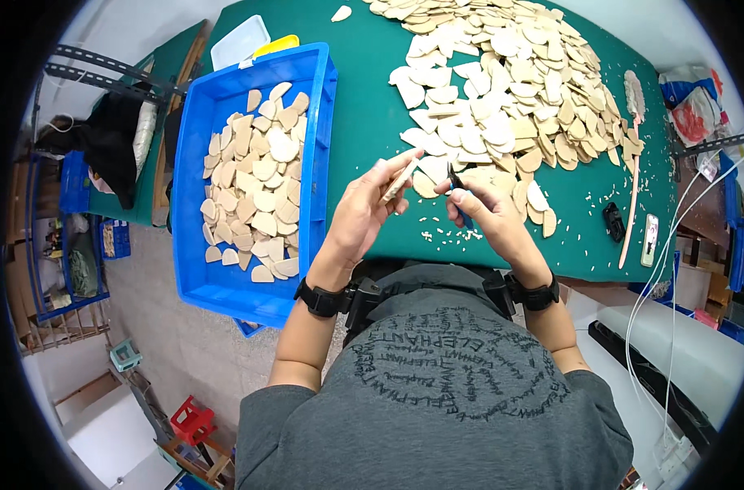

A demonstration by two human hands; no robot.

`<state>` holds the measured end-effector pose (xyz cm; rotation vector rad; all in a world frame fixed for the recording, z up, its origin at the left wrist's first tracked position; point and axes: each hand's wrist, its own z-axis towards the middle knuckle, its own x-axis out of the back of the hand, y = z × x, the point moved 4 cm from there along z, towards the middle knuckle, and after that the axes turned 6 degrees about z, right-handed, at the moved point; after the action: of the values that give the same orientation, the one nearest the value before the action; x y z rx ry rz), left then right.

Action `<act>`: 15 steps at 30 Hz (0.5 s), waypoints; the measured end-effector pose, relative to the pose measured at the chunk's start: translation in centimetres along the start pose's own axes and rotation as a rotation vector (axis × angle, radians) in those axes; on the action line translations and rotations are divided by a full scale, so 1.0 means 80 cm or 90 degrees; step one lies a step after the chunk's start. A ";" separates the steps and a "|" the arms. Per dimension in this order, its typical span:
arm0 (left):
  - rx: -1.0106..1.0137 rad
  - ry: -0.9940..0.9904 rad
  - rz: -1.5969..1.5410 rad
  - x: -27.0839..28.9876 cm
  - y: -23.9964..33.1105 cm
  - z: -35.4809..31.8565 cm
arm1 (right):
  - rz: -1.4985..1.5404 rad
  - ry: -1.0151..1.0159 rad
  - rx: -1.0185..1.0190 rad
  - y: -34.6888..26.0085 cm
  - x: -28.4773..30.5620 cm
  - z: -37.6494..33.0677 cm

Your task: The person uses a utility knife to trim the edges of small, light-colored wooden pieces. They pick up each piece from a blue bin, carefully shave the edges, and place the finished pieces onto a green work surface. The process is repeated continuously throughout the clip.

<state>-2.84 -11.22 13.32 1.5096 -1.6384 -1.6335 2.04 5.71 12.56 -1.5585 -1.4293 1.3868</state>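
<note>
My left hand (370, 211) holds a flat pale wooden piece (399, 180) between thumb and fingers, above the near edge of the green table (364, 106). My right hand (490, 214) grips a small blue-handled tool (461, 211), its tip pointing at that piece. Just beyond both hands spreads a big heap of similar wooden pieces (502, 82). Small wood chips (449, 235) lie on the table under my hands.
A blue plastic crate (323, 122) half filled with wooden pieces (257, 188) sits to my left. A long-handled brush (633, 163), a black small object (613, 220) and a phone (649, 239) lie at the table's right. White cables hang at right.
</note>
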 end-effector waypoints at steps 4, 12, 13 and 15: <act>-0.078 0.085 0.246 -0.007 0.004 0.000 | -0.036 0.018 0.008 -0.006 0.008 -0.003; -0.139 0.126 0.302 -0.035 0.007 0.003 | -0.175 0.040 0.013 -0.020 0.029 -0.009; -0.140 0.132 0.307 -0.038 0.006 0.003 | -0.176 0.039 0.013 -0.021 0.031 -0.009; -0.143 0.143 0.316 -0.045 0.006 0.003 | -0.180 0.038 0.012 -0.024 0.035 -0.010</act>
<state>-1.95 -8.23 15.12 1.0265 -1.4951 -1.2748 1.81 9.00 13.76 -1.3147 -1.5280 1.1743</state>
